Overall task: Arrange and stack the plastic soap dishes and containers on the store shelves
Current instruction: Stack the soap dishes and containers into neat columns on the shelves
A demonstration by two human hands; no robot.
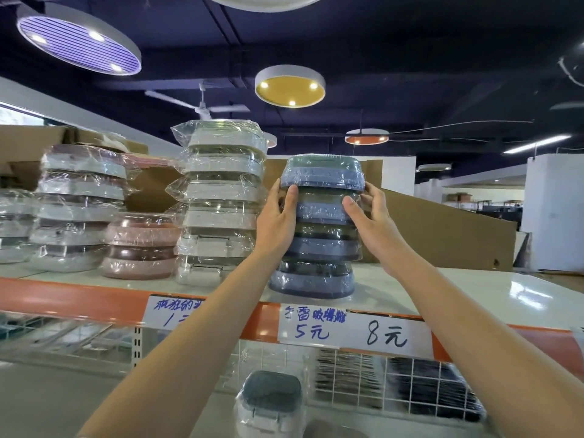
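Observation:
A stack of several blue plastic-wrapped soap dishes (319,248) stands on the white top shelf (458,295), near its front edge. My left hand (276,216) grips the stack's left side just under the top dish (322,172), thumb on the front. My right hand (368,213) grips the right side at the same height, fingers curled round the back. To the left stand a taller stack of white wrapped containers (218,203), a short pink stack (140,246) and a white-and-brown stack (79,207).
Cardboard boxes (442,232) stand behind the stacks. The orange shelf rail (63,300) carries handwritten price labels (354,330). On the lower shelf lie a wrapped teal-lidded container (271,403) and wire baskets (410,384) of dark goods. Bare shelf lies to the right of the blue stack.

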